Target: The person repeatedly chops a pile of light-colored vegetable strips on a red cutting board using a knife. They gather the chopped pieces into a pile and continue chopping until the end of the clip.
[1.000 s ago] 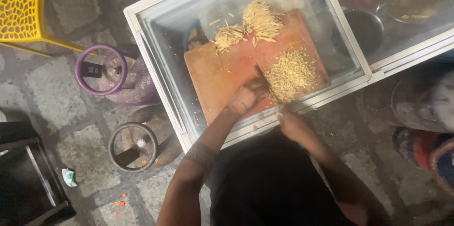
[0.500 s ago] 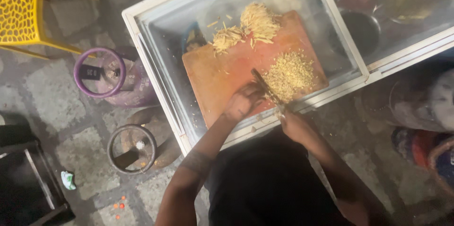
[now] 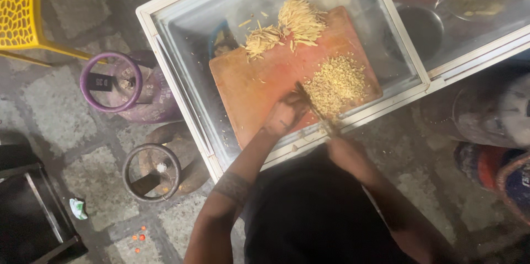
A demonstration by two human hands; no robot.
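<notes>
My right hand [image 3: 345, 151] has its grip wrapped tight round the handle of a knife [image 3: 313, 108], whose blade runs up and away from it across the wooden cutting board [image 3: 259, 84]. My left hand [image 3: 284, 116] rests on the board just beside the blade; I cannot tell how far its grip is open. Just beyond the blade lies a pile of finely chopped pieces [image 3: 335, 82]. Farther off, long uncut shreds [image 3: 287, 26] sit at the board's far edge. The board lies on a glass-topped counter [image 3: 182, 48]; a dark bowl [image 3: 422, 24] shows under the glass to the right.
</notes>
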